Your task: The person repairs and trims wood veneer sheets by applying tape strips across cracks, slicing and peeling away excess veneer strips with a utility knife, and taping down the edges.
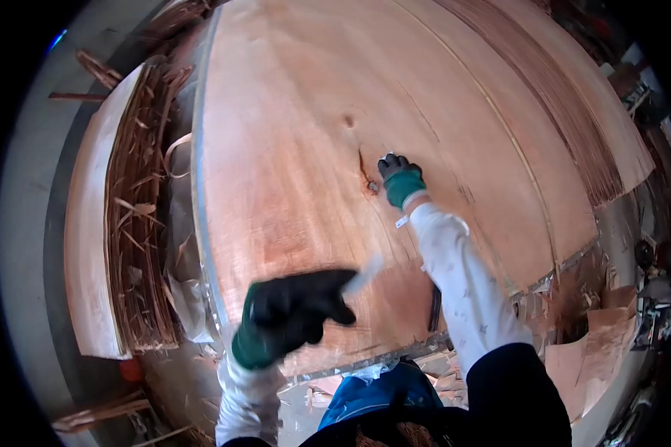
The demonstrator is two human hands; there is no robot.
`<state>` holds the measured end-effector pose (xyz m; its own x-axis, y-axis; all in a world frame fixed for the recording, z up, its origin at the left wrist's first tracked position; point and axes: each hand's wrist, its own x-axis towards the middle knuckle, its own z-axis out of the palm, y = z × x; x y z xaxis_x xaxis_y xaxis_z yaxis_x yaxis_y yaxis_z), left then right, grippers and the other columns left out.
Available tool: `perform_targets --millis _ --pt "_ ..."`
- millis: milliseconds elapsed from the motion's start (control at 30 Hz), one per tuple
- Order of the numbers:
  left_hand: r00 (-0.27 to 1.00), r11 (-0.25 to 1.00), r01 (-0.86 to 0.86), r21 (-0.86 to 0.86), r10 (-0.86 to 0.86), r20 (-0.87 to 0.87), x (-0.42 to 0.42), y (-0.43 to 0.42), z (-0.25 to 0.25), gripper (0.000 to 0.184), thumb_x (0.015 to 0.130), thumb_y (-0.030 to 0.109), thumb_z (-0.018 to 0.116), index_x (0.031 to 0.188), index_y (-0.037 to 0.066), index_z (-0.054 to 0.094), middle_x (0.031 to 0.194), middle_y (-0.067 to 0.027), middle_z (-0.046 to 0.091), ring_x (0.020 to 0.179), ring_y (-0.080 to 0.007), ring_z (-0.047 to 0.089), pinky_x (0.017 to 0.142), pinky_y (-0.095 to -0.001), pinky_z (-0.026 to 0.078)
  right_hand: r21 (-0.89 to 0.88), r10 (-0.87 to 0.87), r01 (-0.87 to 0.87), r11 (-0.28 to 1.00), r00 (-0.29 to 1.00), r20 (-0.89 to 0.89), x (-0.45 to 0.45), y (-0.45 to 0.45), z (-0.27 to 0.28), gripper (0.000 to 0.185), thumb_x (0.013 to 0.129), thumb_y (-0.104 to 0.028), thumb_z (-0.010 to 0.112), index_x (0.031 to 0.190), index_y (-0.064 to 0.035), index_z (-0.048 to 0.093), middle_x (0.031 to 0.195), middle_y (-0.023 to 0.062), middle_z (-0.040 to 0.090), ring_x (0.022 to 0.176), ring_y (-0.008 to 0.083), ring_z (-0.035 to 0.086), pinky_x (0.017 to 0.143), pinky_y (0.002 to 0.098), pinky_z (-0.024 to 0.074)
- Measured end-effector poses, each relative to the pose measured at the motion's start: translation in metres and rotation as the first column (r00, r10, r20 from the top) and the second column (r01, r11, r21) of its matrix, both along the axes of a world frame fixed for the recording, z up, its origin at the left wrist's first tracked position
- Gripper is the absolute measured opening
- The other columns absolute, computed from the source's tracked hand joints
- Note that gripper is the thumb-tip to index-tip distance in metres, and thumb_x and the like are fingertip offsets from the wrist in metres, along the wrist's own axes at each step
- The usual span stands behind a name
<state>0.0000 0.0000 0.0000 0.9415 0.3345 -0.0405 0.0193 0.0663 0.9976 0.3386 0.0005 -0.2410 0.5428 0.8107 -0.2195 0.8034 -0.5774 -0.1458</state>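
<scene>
A broad wood sheet [276, 149] lies flat in front of the person, its smooth pinkish-tan face marked by wavy grain, a small round knot [348, 120] and a dark, jagged crack [364, 170] with a rough brown lower end. The right hand [400, 177], in a knitted green glove with dark-coated fingers, touches the sheet just right of the crack, well in from the near edge. Its fingers are bent and close together; whether they pinch the tiny whitish bit [389, 155] at their tips, one cannot tell.

The left hand [343, 294], gloved alike and blurred, is above the sheet's near left corner, its fingers curled around a thin, pale piece [369, 270] that points toward the crack; its material is unclear.

Beyond the sheet's left edge stands a stack of thin wood [138, 223] with ragged, splintered sides. Curled, torn wood scraps [596, 350] lie past the near right corner.
</scene>
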Motion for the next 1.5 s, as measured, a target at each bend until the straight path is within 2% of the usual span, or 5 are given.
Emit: perform_targets --millis 167,867,967,1133,1500 --pt "0.935 0.904 -0.146 0.402 -0.007 0.354 -0.064 -0.098 0.049 0.021 0.083 0.014 0.069 0.065 0.004 0.064 0.060 -0.0068 0.067 0.054 -0.0187 0.065 0.059 -0.0348 0.057 0.696 -0.042 0.087 0.713 0.996 -0.082 -0.023 -0.105 0.018 0.050 0.077 -0.008 0.057 0.127 -0.0093 0.054 0.114 0.0186 0.060 0.108 0.0342 0.058 0.094 0.0434 0.0464" --pt "0.877 0.863 -0.013 0.506 -0.233 0.420 -0.088 -0.236 0.081 0.019 0.081 0.018 0.071 0.096 0.007 0.066 0.091 -0.0112 0.069 0.079 -0.0236 0.067 0.074 -0.0359 0.055 0.601 -0.271 0.251 0.759 0.961 -0.058 -0.155 -0.277 -0.051 0.055 0.078 -0.014 0.060 0.131 -0.0051 0.047 0.100 0.0191 0.061 0.081 0.0352 0.066 0.067 0.0452 0.0547" --pt "0.861 0.863 0.057 0.501 -0.297 0.413 -0.097 -0.231 0.086 0.023 0.081 0.019 0.070 0.100 0.007 0.067 0.094 -0.0121 0.069 0.083 -0.0252 0.067 0.076 -0.0369 0.054 0.194 0.111 0.886 0.420 0.163 -0.980 -0.148 -0.319 -0.019 0.048 0.081 -0.010 0.057 0.129 -0.0076 0.054 0.087 0.0071 0.061 0.069 0.0231 0.065 0.062 0.0368 0.0543" --pt "0.800 0.851 0.178 0.494 -0.418 0.431 -0.108 -0.212 0.090 0.029 0.082 0.021 0.069 0.107 0.007 0.067 0.100 -0.0137 0.069 0.088 -0.0277 0.067 0.080 -0.0384 0.054 0.068 0.341 0.950 0.305 -0.042 -0.939 -0.191 -0.339 0.042 0.046 0.083 -0.010 0.057 0.129 -0.0096 0.054 0.076 0.0016 0.055 0.060 0.0147 0.057 0.057 0.0296 0.0506" --pt "0.959 0.198 0.224 0.954 -0.218 -0.180 -0.025 -0.064 -0.098 0.061 0.080 0.024 0.068 0.137 0.020 0.048 0.145 -0.0105 0.043 0.128 -0.0318 0.044 0.108 -0.0506 0.031 0.218 -0.501 0.608 0.764 0.771 -0.392 -0.227 -0.306 -0.005 0.066 0.079 -0.025 0.061 0.138 -0.0034 0.043 0.127 0.0259 0.054 0.116 0.0395 0.054 0.096 0.0416 0.0461"
